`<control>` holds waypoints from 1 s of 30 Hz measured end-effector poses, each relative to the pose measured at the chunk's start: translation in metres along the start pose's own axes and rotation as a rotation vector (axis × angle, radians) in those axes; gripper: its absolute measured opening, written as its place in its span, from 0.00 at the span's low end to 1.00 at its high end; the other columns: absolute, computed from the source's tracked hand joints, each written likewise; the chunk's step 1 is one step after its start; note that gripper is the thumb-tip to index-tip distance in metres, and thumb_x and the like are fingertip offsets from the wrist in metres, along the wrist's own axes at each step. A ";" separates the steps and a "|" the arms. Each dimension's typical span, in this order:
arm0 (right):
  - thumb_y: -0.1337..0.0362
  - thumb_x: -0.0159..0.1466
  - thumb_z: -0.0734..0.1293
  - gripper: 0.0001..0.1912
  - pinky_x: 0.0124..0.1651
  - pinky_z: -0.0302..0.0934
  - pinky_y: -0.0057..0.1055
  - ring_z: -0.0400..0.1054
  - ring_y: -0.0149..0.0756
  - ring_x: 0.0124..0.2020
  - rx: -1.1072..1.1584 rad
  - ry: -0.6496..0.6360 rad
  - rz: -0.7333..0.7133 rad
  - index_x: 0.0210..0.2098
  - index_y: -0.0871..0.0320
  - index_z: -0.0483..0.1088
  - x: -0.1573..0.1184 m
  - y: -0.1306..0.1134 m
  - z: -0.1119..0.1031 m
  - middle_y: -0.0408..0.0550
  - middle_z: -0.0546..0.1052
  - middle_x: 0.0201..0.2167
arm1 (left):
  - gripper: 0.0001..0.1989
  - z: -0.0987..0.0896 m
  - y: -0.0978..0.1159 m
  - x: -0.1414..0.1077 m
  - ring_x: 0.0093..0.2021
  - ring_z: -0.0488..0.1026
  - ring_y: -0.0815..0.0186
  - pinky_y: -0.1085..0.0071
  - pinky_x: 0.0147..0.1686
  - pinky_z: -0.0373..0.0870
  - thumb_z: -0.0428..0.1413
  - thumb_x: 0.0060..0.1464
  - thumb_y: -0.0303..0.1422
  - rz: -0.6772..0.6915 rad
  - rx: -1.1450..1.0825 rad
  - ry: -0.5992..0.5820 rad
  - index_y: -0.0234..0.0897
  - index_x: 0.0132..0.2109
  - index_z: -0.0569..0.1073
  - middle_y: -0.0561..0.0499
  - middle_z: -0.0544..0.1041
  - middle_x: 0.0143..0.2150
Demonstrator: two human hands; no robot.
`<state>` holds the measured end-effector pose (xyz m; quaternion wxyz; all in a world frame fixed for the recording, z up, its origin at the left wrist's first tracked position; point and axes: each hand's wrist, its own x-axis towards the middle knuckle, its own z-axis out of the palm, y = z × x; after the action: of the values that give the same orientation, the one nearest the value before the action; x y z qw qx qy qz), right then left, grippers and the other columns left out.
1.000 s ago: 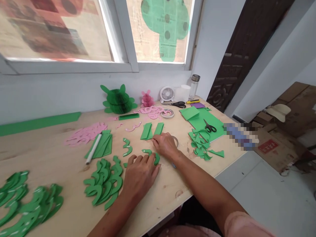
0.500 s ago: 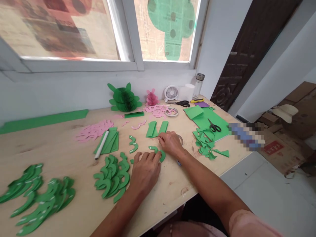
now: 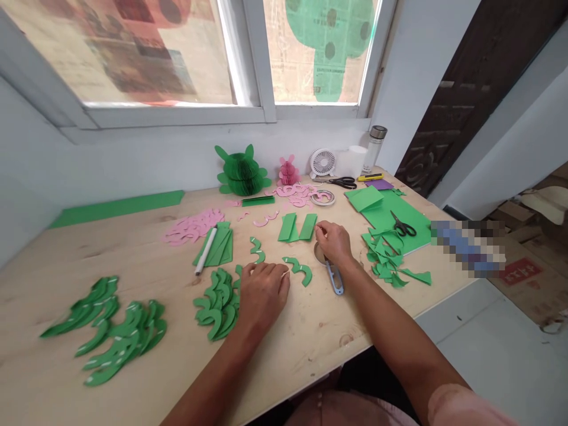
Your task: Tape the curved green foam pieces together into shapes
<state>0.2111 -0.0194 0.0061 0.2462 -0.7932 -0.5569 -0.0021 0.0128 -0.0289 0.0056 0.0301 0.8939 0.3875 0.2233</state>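
Observation:
My left hand (image 3: 265,296) rests low over the table with its fingers curled, and a tiny pale bit shows by the thumb. Just right of it lies a wavy green paper cutout (image 3: 303,271) with white marks. A similar cutout (image 3: 256,251) lies beyond my fingers, and a pile of green cutouts (image 3: 218,305) touches the left side of the hand. My right hand (image 3: 335,242) is closed in a pinch; whatever its fingertips hold is hidden. Partly under that hand are a tape roll (image 3: 318,253) and blue-handled snips (image 3: 336,281).
Folded green papers (image 3: 307,226) lie ahead. Left are a white marker (image 3: 206,251), pink cutouts (image 3: 195,226) and more green cutouts (image 3: 128,340). To the right are green scraps (image 3: 386,260) and black scissors (image 3: 403,225). A green paper figure (image 3: 243,174) and fan (image 3: 323,163) stand behind.
My right hand has drawn away from my left hand and the cutout, towards the tape roll. The camera view has shifted a little, so everything sits farther right.

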 end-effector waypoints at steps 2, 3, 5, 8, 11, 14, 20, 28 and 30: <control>0.62 0.64 0.56 0.14 0.35 0.52 0.27 0.69 0.35 0.34 0.026 -0.007 -0.015 0.37 0.55 0.73 -0.001 -0.001 0.000 0.46 0.78 0.31 | 0.09 0.001 0.000 0.000 0.38 0.72 0.57 0.56 0.44 0.57 0.48 0.54 0.30 0.005 0.003 -0.001 0.38 0.34 0.73 0.48 0.79 0.34; 0.62 0.64 0.56 0.14 0.35 0.52 0.26 0.69 0.34 0.34 0.042 -0.014 -0.032 0.36 0.55 0.73 -0.002 -0.003 0.000 0.46 0.78 0.31 | 0.09 0.002 0.001 -0.001 0.38 0.72 0.57 0.56 0.45 0.56 0.48 0.54 0.29 0.010 0.003 -0.001 0.38 0.35 0.73 0.48 0.79 0.35; 0.62 0.64 0.56 0.14 0.36 0.53 0.25 0.69 0.33 0.33 0.079 -0.041 -0.090 0.37 0.56 0.73 -0.004 -0.005 0.000 0.46 0.78 0.30 | 0.08 0.003 0.002 -0.001 0.39 0.72 0.57 0.56 0.46 0.56 0.48 0.54 0.29 0.020 0.003 -0.005 0.38 0.35 0.73 0.49 0.79 0.35; 0.62 0.64 0.57 0.13 0.37 0.54 0.25 0.69 0.32 0.32 0.104 -0.121 -0.206 0.39 0.56 0.72 -0.008 -0.011 -0.003 0.45 0.78 0.29 | 0.08 0.004 0.003 -0.001 0.40 0.71 0.58 0.56 0.46 0.56 0.49 0.53 0.28 0.035 -0.002 -0.021 0.39 0.33 0.73 0.50 0.79 0.34; 0.63 0.64 0.56 0.14 0.37 0.53 0.26 0.70 0.33 0.32 0.043 -0.226 -0.307 0.38 0.55 0.73 -0.013 -0.018 -0.008 0.45 0.78 0.29 | 0.07 0.005 0.005 -0.001 0.40 0.71 0.58 0.57 0.46 0.56 0.49 0.53 0.28 0.048 -0.015 -0.032 0.39 0.32 0.72 0.50 0.79 0.34; 0.63 0.64 0.56 0.14 0.35 0.51 0.28 0.70 0.36 0.33 -0.063 -0.274 -0.332 0.37 0.55 0.73 -0.016 -0.023 -0.012 0.48 0.78 0.30 | 0.06 0.006 0.005 -0.001 0.40 0.70 0.58 0.57 0.45 0.57 0.50 0.52 0.28 0.062 -0.027 -0.027 0.40 0.31 0.71 0.50 0.78 0.34; 0.63 0.65 0.55 0.16 0.33 0.50 0.30 0.71 0.37 0.33 -0.108 -0.377 -0.366 0.36 0.56 0.73 -0.021 -0.027 -0.013 0.50 0.79 0.33 | 0.06 0.010 0.005 -0.002 0.42 0.70 0.58 0.57 0.46 0.57 0.50 0.51 0.27 0.081 -0.053 -0.011 0.40 0.32 0.72 0.50 0.78 0.35; 0.63 0.63 0.57 0.14 0.34 0.52 0.27 0.71 0.35 0.35 0.045 -0.425 -0.327 0.41 0.54 0.72 -0.020 -0.026 -0.011 0.46 0.79 0.33 | 0.06 0.009 0.006 -0.002 0.43 0.70 0.58 0.55 0.47 0.58 0.51 0.51 0.27 0.072 -0.054 -0.012 0.40 0.33 0.73 0.51 0.78 0.35; 0.62 0.63 0.57 0.14 0.34 0.52 0.27 0.70 0.35 0.34 0.032 -0.390 -0.275 0.43 0.54 0.72 -0.018 -0.025 -0.012 0.46 0.79 0.31 | 0.06 0.009 0.005 -0.002 0.43 0.70 0.58 0.55 0.47 0.58 0.50 0.52 0.28 0.072 -0.056 -0.016 0.40 0.33 0.73 0.51 0.78 0.36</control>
<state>0.1855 -0.0338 0.0213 0.1439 -0.6912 -0.6968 0.1265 0.0191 -0.0331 -0.0025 0.0500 0.9079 0.3483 0.2277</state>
